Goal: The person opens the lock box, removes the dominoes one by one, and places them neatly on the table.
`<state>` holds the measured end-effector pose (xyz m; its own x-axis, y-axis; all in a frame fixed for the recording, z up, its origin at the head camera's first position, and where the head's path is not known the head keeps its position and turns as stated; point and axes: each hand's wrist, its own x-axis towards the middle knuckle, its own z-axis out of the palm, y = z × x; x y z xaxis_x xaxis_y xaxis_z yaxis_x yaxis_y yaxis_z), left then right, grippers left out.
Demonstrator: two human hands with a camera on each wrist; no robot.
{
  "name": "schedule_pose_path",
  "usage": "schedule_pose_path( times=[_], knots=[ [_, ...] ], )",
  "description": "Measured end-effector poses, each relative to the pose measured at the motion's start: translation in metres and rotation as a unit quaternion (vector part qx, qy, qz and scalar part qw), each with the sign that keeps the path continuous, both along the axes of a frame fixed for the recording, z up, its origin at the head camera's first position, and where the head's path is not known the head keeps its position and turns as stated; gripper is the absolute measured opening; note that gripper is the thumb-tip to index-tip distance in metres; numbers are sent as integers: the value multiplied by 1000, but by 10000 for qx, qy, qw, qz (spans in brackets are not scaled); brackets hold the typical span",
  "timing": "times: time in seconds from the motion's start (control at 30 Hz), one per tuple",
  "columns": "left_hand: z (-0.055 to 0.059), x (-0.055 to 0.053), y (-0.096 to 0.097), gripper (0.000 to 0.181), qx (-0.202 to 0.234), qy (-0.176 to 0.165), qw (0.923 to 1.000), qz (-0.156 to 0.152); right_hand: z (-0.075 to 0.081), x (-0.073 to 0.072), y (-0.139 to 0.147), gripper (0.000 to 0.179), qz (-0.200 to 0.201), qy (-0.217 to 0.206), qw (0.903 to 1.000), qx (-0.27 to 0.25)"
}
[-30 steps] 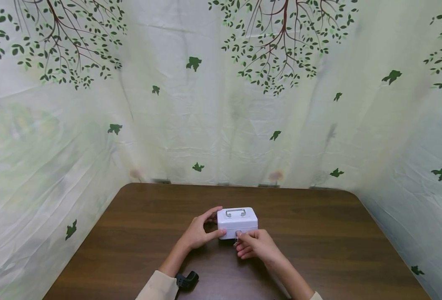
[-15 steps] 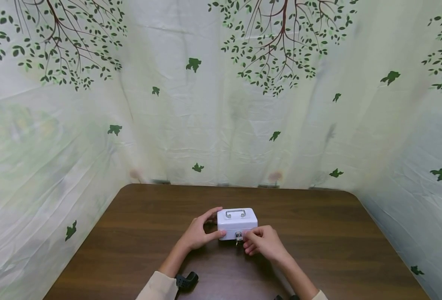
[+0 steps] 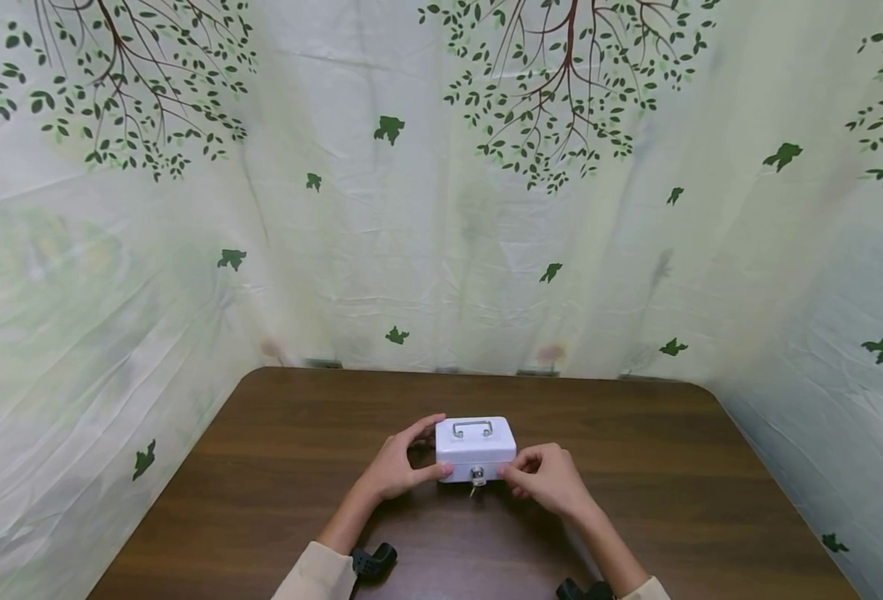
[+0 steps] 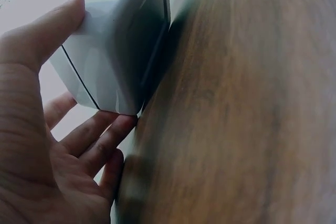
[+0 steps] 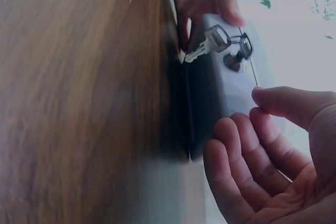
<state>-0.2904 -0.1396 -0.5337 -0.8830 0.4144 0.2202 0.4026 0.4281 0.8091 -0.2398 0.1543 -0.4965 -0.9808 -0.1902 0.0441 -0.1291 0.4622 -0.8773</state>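
Observation:
A small white cash box [image 3: 475, 450] with a metal handle [image 3: 472, 427] on its lid stands upright on the brown table. My left hand [image 3: 400, 467] holds its left end, thumb on the front face and fingers round the end and back. In the right wrist view a key [image 5: 244, 48] sits in the front lock, and a second key [image 5: 210, 43] dangles from a ring joined to it. My right hand [image 3: 550, 479] is at the box's front right corner, its thumb tip right at the lid seam and its fingers loosely bent, with nothing between them.
The brown wooden table [image 3: 321, 417] stretches out on both sides of the box. Behind and beside it hangs a pale cloth [image 3: 441, 250] printed with branches and green leaves. A black wrist camera [image 3: 374, 562] sits on the left wrist.
My right hand has let go of the key and moved right, to the box's front right corner. The keys now hang in plain sight at the lock. My left hand has stayed in place.

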Motion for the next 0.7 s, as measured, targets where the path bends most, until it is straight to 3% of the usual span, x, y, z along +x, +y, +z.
schedule_pose_path(
  times=[0.17, 0.5, 0.7],
  knots=[
    [1, 0, -1, 86, -96, 94, 9999, -23, -1, -2, 5, 28, -108, 123, 9995, 285],
    [-2, -1, -4, 84, -180, 253, 9995, -110, -3, -7, 11, 28, -164, 261, 9995, 114],
    [-4, -1, -5, 90, -341, 530, 9978, -215, -7, -10, 13, 49, 24, 208, 9996, -182]
  ],
)
